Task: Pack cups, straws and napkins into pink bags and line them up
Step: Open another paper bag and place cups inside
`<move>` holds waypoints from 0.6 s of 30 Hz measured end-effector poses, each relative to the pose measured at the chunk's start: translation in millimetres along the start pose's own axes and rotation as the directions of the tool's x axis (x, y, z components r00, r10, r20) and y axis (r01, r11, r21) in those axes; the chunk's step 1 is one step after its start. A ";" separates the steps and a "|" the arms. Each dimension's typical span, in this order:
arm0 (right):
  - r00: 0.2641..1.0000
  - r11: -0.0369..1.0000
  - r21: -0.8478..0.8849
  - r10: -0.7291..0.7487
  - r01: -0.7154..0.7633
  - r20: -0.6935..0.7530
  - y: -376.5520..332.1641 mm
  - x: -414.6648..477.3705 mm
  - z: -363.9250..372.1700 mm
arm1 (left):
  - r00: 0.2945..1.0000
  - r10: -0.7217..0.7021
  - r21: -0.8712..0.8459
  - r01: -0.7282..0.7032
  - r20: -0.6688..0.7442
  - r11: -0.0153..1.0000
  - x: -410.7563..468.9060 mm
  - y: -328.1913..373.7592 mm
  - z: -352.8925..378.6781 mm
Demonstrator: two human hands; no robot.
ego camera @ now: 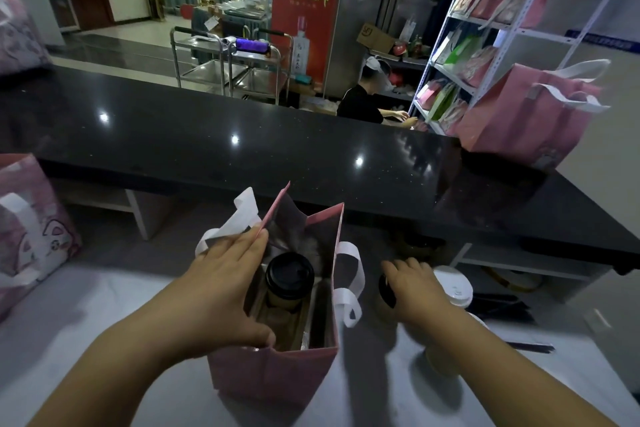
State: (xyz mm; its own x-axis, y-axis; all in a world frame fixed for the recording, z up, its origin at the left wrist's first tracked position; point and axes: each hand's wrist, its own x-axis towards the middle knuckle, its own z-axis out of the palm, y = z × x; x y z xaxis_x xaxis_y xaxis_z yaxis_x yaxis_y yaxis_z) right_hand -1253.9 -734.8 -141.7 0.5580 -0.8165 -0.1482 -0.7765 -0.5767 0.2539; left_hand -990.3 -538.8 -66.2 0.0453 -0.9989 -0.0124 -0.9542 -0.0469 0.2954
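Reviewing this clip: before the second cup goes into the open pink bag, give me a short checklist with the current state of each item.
1. Bag mouth held open: ok. The left hand spreads the rim of the pink bag.
2. Free slot in the bag: ok. One black-lidded cup sits at the far end; the near section looks empty.
3. Second cup gripped: ok. The right hand covers a dark-lidded cup beside the bag.
4. Lid of that cup seated: cannot tell, the hand hides it.
5. Bag handle clear of the opening: ok. The white handle hangs outside.
6. Straws and napkins in the bag: cannot tell.
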 end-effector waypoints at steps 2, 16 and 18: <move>0.998 0.999 0.014 0.031 -0.030 -0.060 -3.4 -4.1 -15.1 | 1.000 0.019 -0.026 -0.019 0.010 0.999 1.3 -2.5 -1.4; 0.844 0.943 0.310 0.067 0.120 -0.532 -21.5 -37.9 -188.7 | 0.985 0.162 -0.248 -0.142 0.063 0.958 13.2 4.1 -5.4; 0.844 0.921 0.347 0.039 0.178 -0.535 -30.5 -44.1 -204.3 | 0.982 0.188 -0.247 -0.175 0.033 0.953 13.4 -1.2 -7.3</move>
State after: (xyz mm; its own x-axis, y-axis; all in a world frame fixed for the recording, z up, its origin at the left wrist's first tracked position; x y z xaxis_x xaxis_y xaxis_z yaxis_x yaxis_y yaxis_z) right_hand -1195.0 -675.8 52.4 0.5977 -0.6973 0.3957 -0.7176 -0.6854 -0.1239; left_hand -986.4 -552.1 -59.7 -0.1451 -0.9893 0.0121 -0.8442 0.1301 0.5199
